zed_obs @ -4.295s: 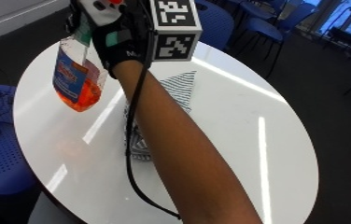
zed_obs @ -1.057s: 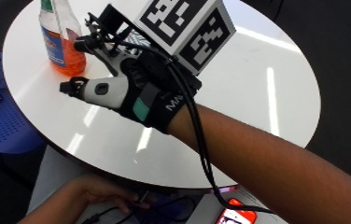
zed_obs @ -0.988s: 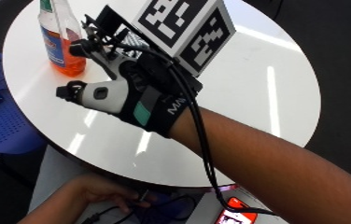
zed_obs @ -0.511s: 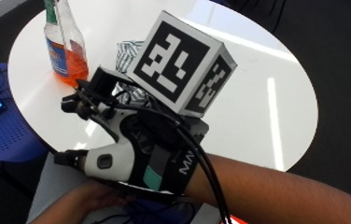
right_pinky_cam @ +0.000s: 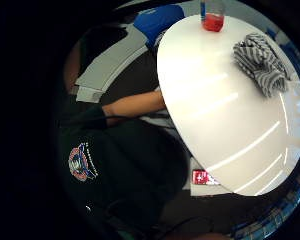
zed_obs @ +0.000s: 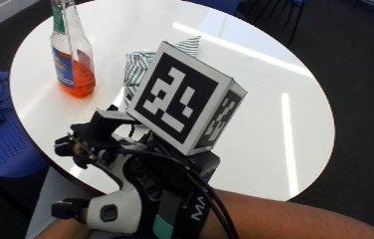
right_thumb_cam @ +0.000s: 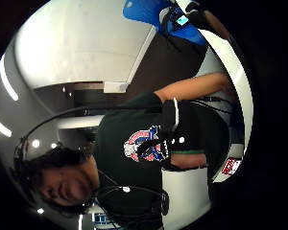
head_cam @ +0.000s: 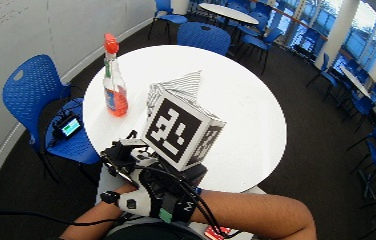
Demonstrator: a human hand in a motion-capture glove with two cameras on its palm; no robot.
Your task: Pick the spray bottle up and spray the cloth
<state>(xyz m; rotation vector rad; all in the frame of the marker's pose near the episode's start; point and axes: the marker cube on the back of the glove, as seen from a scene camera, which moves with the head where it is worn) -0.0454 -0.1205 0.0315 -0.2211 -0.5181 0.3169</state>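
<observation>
We see the spray bottle standing upright on the round white table, near its far-left edge, with orange liquid filling roughly its lower third; a label wraps the body and the sprayer head in the wide outside view is red-orange. Just beside it lies the striped cloth, bunched in a heap on the tabletop and not touching the bottle. Our view of the gloved right hand has it raised near the table's close edge, back of the hand toward the camera, forearm running off to the lower right. We cannot tell how its fingers are set, since the rig on the glove hides them. The bottle stands well apart from the hand, across the table, with the cloth between them.
</observation>
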